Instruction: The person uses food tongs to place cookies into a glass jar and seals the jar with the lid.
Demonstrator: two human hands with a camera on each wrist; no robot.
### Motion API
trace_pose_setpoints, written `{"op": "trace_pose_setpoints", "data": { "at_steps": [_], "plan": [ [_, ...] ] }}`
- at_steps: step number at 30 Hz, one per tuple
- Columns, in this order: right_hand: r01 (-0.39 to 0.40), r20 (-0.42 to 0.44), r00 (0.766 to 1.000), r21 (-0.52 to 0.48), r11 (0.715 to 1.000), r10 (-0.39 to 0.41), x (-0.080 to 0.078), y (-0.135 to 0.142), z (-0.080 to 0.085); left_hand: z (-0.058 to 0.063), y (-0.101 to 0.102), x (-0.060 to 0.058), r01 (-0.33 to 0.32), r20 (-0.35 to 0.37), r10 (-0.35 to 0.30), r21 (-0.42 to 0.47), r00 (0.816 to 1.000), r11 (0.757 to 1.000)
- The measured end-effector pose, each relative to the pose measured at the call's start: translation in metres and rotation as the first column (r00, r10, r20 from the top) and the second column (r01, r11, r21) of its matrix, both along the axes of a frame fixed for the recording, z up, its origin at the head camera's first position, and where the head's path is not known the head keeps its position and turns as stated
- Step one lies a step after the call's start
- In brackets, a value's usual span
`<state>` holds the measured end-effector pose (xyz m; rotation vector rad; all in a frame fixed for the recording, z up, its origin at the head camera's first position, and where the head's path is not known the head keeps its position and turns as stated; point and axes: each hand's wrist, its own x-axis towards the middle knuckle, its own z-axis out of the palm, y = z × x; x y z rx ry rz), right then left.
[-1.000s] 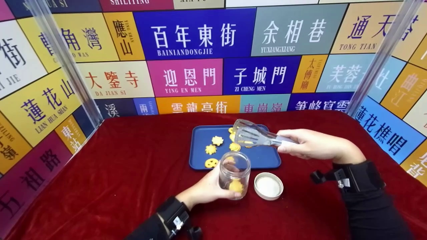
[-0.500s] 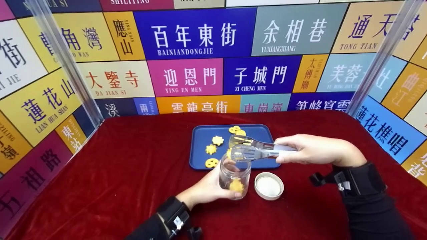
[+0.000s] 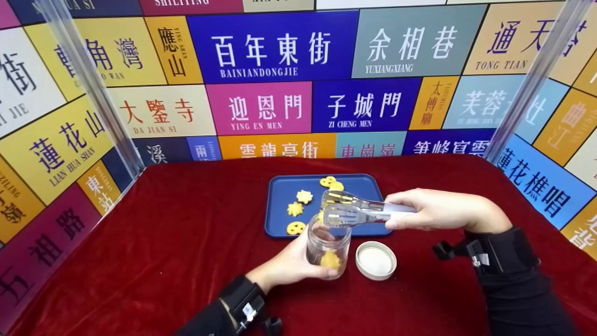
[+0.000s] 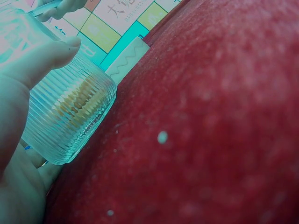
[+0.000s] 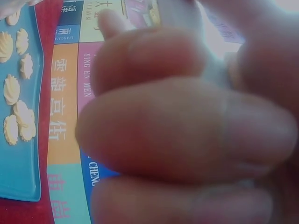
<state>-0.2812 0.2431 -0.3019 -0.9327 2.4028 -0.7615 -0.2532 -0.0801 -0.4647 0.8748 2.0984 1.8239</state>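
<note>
My left hand grips a clear glass jar, tilted a little; its ribbed side shows in the left wrist view. Yellow cookies lie at the jar's bottom. With my right hand I hold food tongs by their pale handle. Their clear slotted heads stand parted, right over the jar's mouth. A bit of yellow cookie shows by the lower head; I cannot tell whether the tongs grip it. Blurred, curled fingers fill most of the right wrist view.
Behind the jar lies a blue tray with several cookies, some shaped like pretzels. A round pale lid rests right of the jar. Red velvet cloth covers the table, with a sign-printed backdrop behind.
My right hand has brought the tongs down from over the tray to the jar's mouth, and their heads now show apart. During the last half second hardly anything moves. The left hand stays put.
</note>
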Motion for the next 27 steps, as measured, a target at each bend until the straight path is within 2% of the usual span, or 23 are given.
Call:
{"op": "trace_pose_setpoints", "data": {
  "at_steps": [7,13,19,23,27],
  "plan": [
    [0.0,0.005,1.0,-0.011,1.0,0.0,0.0,-0.0005,0.0001,-0.0007,0.0004,-0.0004,0.011,-0.016,-0.011,0.019,1.0,1.0],
    [-0.001,-0.003,1.0,-0.014,1.0,0.001,0.0003,-0.0006,0.001,-0.0013,0.0007,0.0,0.023,0.01,-0.023,0.046,1.0,0.999],
    [0.01,-0.037,0.999,-0.025,1.0,-0.011,-0.0024,0.001,0.0002,-0.0015,0.0006,-0.0001,0.013,0.007,-0.013,0.028,1.0,1.0],
    [0.025,-0.063,0.998,-0.067,0.997,-0.029,-0.0049,0.0017,-0.0012,-0.0015,0.0009,-0.0004,0.019,0.004,-0.019,0.031,1.0,0.999],
    [0.038,-0.122,0.991,-0.102,0.994,-0.051,-0.0068,0.0017,-0.0021,-0.0015,0.0008,-0.0001,0.014,0.002,-0.014,0.019,1.0,1.0]
  ]
}}
